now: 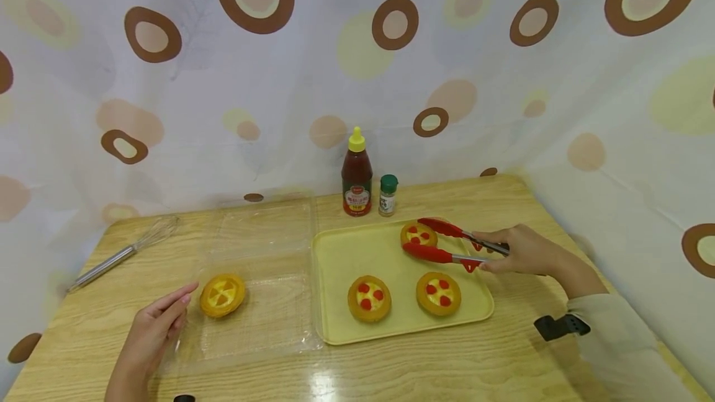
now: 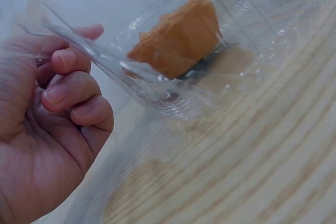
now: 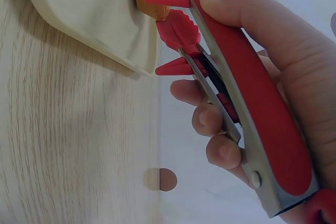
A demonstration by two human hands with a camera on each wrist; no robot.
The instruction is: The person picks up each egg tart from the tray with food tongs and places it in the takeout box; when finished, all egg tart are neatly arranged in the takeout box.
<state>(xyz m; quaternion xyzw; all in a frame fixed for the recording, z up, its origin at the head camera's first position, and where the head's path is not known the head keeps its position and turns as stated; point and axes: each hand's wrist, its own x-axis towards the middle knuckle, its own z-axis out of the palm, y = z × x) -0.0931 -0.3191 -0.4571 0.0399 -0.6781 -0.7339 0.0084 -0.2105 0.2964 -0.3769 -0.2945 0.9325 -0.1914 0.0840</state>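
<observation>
My right hand (image 1: 527, 250) grips red-tipped tongs (image 1: 432, 254), whose two tips lie on either side of an egg tart (image 1: 420, 236) with red toppings. That tart rests at the back of a pale yellow tray (image 1: 385, 250). Two similar tarts, a left one (image 1: 369, 298) and a right one (image 1: 438, 294), sit nearer the tray's front. At the left, my left hand (image 1: 148, 334) pinches the side edge of a clear plastic box (image 2: 100, 51) between thumb and fingers. One tart with orange-yellow pieces (image 1: 223, 295) stands inside the box, close to that hand.
Behind the tray stand a sauce bottle (image 1: 357, 178) with a yellow cap and a small green-lidded spice jar (image 1: 388, 195). A metal whisk (image 1: 125, 253) lies at the back left of the wooden table (image 1: 391, 365). The box's lid (image 1: 265, 225) is folded back towards the patterned curtain (image 1: 313, 79).
</observation>
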